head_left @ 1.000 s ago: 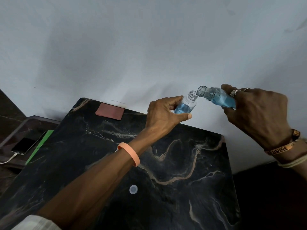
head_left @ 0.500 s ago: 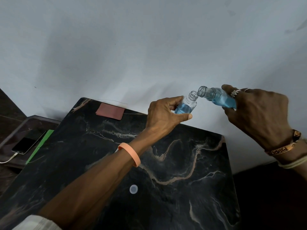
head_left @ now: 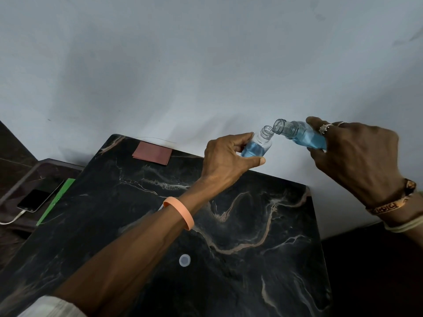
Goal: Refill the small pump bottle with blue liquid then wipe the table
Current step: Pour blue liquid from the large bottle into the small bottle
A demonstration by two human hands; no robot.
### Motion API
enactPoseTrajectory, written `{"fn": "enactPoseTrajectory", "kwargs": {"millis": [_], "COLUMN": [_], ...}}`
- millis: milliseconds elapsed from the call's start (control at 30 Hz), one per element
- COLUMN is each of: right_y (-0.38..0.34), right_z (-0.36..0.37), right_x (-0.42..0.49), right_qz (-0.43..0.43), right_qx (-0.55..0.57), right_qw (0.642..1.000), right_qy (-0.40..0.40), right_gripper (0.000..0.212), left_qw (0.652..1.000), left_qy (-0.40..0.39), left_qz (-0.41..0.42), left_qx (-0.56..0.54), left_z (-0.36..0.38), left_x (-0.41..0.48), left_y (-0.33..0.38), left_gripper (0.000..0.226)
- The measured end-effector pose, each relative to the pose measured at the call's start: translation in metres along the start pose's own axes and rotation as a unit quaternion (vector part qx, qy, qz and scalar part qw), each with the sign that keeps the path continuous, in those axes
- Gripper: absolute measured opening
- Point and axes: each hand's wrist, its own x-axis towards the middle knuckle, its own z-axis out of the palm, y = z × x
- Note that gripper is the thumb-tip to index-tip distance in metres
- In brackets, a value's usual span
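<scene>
While pouring was under way above the counter's (head_left: 229, 282) far right corner: phone (head_left: 34, 200) off the left edge, brown cloth (head_left: 152, 153) at the far edge, small cap (head_left: 184, 260) near the middle. Left hand (head_left: 226, 160), fingers wrapped round the small bottle (head_left: 257, 147), partly filled with blue. Right hand (head_left: 357, 156) gripped the tilted refill bottle (head_left: 304, 136), mouth just over the small neck. Best done by tilting slowly, rims kept close, stopped short of the neck.

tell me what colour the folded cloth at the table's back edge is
Reddish-brown folded cloth, head view.
</scene>
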Motion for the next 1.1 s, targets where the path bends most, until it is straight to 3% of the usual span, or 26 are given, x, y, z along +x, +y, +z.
{"fn": "enactPoseTrajectory", "kwargs": {"millis": [333,500,667,933,1100], "right_y": [-0.0005,-0.0010,-0.0005,-0.0006,0.0000], "right_z": [0.0001,-0.0004,0.0006,-0.0009,-0.0018], "right_x": [0.0004,0.0010,0.0001,-0.0009,-0.0012], "right_qz": [-0.001,-0.002,-0.004,-0.001,-0.003], "right_qx": [0.001,0.003,0.004,0.003,0.004], "right_qw": [1.000,1.000,1.000,1.000,1.000], "right_qy": [0.001,0.001,0.000,0.000,-0.001], "right_gripper": [0.045,0.043,0.046,0.046,0.046], "left_qw": [1.000,0.999,1.000,0.999,1.000], "left_qy": [-0.006,-0.004,-0.001,-0.004,-0.001], "left_qz": [0.023,0.031,0.021,0.023,0.015], "left_qx": [0.007,0.012,0.006,0.025,0.009], "left_z": [-0.0019,-0.0025,-0.0018,-0.0015,0.0006], "left_x": [-0.0001,-0.0002,-0.0006,0.0000,-0.0001], "left_y": [-0.0008,0.0009,-0.0035,-0.0005,-0.0051], "left_gripper": [0.057,0.070,0.055,0.068,0.054]}}
